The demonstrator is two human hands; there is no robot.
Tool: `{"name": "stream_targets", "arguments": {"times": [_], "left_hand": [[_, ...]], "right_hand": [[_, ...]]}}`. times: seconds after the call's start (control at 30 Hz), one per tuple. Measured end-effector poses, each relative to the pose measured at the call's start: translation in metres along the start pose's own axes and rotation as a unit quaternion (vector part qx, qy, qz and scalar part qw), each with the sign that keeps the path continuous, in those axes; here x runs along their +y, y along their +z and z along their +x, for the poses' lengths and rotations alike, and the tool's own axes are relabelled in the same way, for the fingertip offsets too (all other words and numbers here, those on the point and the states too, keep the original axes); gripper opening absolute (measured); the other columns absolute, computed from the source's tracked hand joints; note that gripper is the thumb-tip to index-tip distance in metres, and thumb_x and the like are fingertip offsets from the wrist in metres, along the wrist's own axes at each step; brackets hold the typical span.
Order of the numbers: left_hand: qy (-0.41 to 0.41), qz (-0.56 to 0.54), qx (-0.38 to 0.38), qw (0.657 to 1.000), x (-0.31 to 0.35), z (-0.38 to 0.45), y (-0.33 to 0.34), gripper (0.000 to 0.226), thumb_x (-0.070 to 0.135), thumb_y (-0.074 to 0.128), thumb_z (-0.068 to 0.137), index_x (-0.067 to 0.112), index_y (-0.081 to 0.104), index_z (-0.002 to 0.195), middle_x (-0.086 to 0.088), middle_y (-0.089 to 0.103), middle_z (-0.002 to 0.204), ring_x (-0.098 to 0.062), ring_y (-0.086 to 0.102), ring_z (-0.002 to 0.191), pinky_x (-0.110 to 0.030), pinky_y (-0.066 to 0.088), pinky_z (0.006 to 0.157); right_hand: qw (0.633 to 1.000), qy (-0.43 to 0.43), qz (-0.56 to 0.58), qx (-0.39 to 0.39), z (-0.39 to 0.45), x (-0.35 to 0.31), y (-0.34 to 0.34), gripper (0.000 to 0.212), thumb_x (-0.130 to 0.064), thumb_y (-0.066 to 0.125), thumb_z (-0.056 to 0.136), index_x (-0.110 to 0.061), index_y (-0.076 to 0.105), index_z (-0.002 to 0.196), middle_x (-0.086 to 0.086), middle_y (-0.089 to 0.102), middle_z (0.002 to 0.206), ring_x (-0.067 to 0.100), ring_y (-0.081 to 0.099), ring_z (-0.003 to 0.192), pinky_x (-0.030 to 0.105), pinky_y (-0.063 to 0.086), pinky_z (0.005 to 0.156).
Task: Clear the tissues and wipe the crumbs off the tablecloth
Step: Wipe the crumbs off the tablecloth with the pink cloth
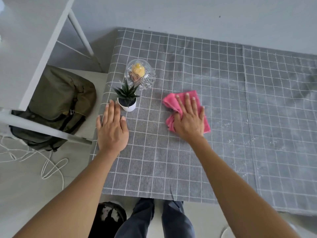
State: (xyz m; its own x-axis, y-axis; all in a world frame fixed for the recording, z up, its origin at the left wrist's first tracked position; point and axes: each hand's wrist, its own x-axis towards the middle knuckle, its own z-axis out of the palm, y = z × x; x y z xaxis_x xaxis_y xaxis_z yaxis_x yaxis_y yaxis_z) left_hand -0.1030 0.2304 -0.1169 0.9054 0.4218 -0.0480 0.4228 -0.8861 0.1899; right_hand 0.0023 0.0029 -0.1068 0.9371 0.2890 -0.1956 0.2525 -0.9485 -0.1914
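A grey tablecloth (197,160) with a white grid covers the table. My right hand (188,117) lies flat on a crumpled pink cloth (173,102) and presses it onto the tablecloth near the middle. My left hand (112,129) rests flat, fingers apart, on the tablecloth's left edge, just in front of a small potted plant (127,98). Pale crumbs (240,134) are scattered over the tablecloth to the right of the pink cloth. Crumpled white tissues (109,213) lie in a black bin (97,225) on the floor beside my legs.
A clear glass dome with a yellow and brown cake (139,73) stands behind the plant. A white ladder frame (51,43), an olive backpack (56,105) and white cords (51,167) are on the floor at the left. A grey wall runs behind the table.
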Motion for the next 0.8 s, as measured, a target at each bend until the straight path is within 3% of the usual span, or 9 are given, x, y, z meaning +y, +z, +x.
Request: {"name": "stream_targets", "arguments": {"times": [0.13, 0.27, 0.4, 0.57, 0.7, 0.8], "left_hand": [[0.004, -0.002, -0.002, 1.0, -0.001, 0.001, 0.001, 0.054, 0.03, 0.02, 0.101, 0.015, 0.014, 0.152, 0.001, 0.004, 0.161, -0.013, 0.003, 0.148, -0.042, 0.01, 0.118], [-0.006, -0.022, -0.011, 1.0, -0.001, -0.01, 0.001, 0.056, 0.033, 0.015, 0.101, 0.015, 0.007, 0.153, -0.001, -0.001, 0.16, -0.013, -0.001, 0.148, -0.044, 0.003, 0.12], [0.024, -0.031, -0.025, 0.999, 0.016, -0.049, 0.006, 0.058, 0.038, 0.005, 0.098, 0.016, 0.0, 0.152, 0.0, -0.007, 0.16, -0.014, -0.008, 0.147, -0.043, -0.006, 0.118], [0.042, -0.019, -0.016, 0.999, 0.02, -0.069, 0.01, 0.057, 0.038, 0.006, 0.098, 0.018, 0.004, 0.152, 0.001, 0.0, 0.16, -0.011, -0.003, 0.146, -0.042, -0.002, 0.119], [0.051, -0.012, -0.018, 0.998, 0.02, -0.068, 0.008, 0.057, 0.037, 0.006, 0.098, 0.019, 0.002, 0.152, 0.001, -0.001, 0.16, -0.012, -0.003, 0.147, -0.041, -0.003, 0.119], [0.052, -0.009, -0.022, 0.998, 0.02, -0.069, 0.007, 0.058, 0.038, 0.003, 0.097, 0.019, 0.002, 0.152, 0.001, -0.002, 0.16, -0.012, -0.004, 0.147, -0.041, -0.003, 0.12]], "right_hand": [[0.995, 0.101, 0.016, 0.013, -0.021, 0.038, -0.006, 0.056, -0.042, 0.012, 0.099, -0.038, -0.013, 0.148, -0.001, -0.016, 0.159, 0.019, -0.017, 0.145, 0.052, -0.01, 0.116], [0.988, 0.149, 0.045, 0.021, -0.039, 0.016, -0.002, 0.059, -0.042, 0.019, 0.098, -0.036, -0.011, 0.149, -0.002, -0.016, 0.159, 0.02, -0.015, 0.146, 0.05, -0.014, 0.115], [0.993, 0.106, 0.044, 0.019, -0.059, -0.022, 0.011, 0.059, -0.045, 0.013, 0.097, -0.035, -0.013, 0.149, -0.001, -0.019, 0.158, 0.023, -0.017, 0.145, 0.051, -0.015, 0.114], [0.999, 0.0, 0.039, 0.005, -0.088, -0.058, 0.024, 0.061, -0.045, 0.012, 0.093, -0.036, -0.006, 0.151, -0.002, -0.011, 0.16, 0.021, -0.013, 0.146, 0.051, -0.016, 0.114], [0.999, -0.042, 0.034, 0.005, -0.091, -0.026, 0.015, 0.062, -0.047, 0.005, 0.09, -0.038, -0.002, 0.151, -0.005, -0.008, 0.16, 0.018, -0.013, 0.146, 0.049, -0.01, 0.117], [1.0, 0.011, 0.013, 0.004, -0.09, 0.018, 0.01, 0.061, -0.047, 0.0, 0.09, -0.039, -0.012, 0.149, -0.004, -0.015, 0.158, 0.018, -0.018, 0.145, 0.047, -0.014, 0.116]]}}
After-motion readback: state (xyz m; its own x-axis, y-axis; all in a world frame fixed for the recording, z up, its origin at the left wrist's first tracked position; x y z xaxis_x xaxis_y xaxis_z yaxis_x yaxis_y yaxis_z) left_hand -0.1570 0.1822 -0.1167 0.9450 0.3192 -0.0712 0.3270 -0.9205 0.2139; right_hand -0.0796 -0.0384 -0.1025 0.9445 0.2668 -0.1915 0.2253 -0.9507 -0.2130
